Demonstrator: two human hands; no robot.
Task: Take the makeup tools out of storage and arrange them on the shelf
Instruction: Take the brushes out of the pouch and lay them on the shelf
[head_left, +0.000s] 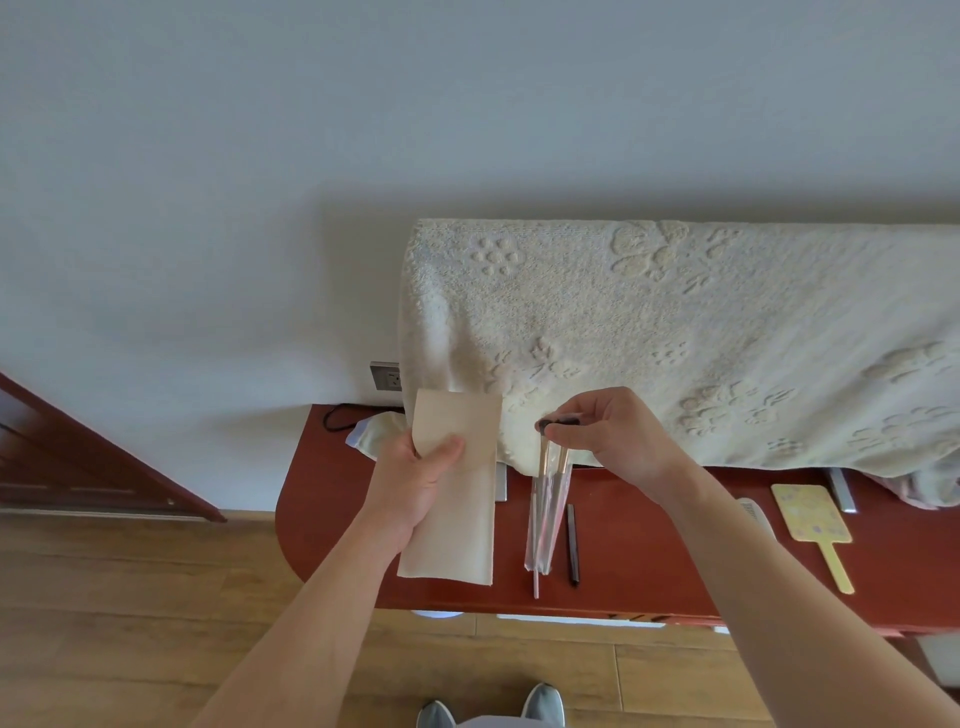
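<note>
1. Two hands were over the red shelf (649, 561): the left hand (415, 493) gripped a beige pouch (457, 525), thumb across its front.
2. The right hand (618, 436) pinched the clear-handled brushes (545, 514) by their bristle ends, so they hung beside the pouch.
3. A black pencil (572, 545) lay on the shelf just right of them, with a yellow hand mirror (813, 514) farther right.

The flat beige cloth pouch (452, 499) looks matt and finely woven. The slim pink-handled makeup brushes (543, 460) have shiny coppery metal collars and sit in a glossy clear plastic sleeve (540, 525). The red-brown wooden surface (649, 545) is smooth and lacquered. The cream flower-embossed towel (675, 322) is rough, looped cloth.
</note>
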